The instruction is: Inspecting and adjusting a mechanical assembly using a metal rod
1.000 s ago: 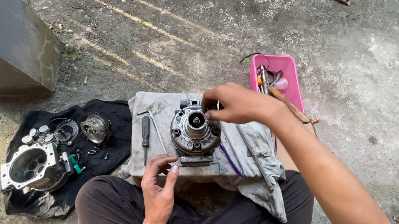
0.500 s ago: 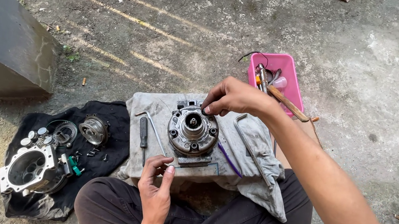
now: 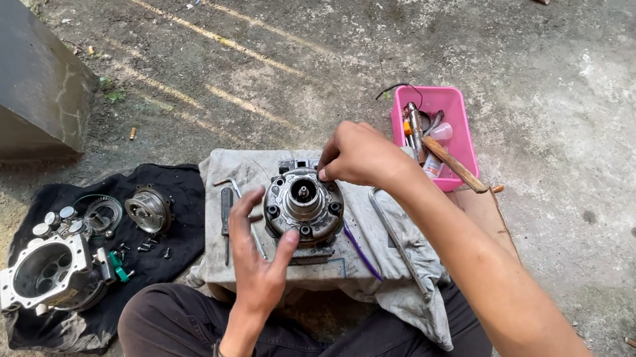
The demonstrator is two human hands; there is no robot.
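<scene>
A pink tray (image 3: pixel 459 132) holds tools and a small white tube (image 3: pixel 438 142). The round metal part (image 3: pixel 303 204) sits on a grey cloth (image 3: pixel 398 258). The left hand (image 3: pixel 257 258) cups its near side, fingers apart. The right hand (image 3: pixel 359 155) pinches its top edge.

The left hand (image 3: pixel 259 266) reaches up from the near edge, palm down, fingers spread and loosely open, thumb angled to the right; a dark beaded band circles its wrist; the right arm stretches in from the near right, forearm bare, the right hand (image 3: pixel 359 155) bent downward at the wrist, fingertips pinched together.
</scene>
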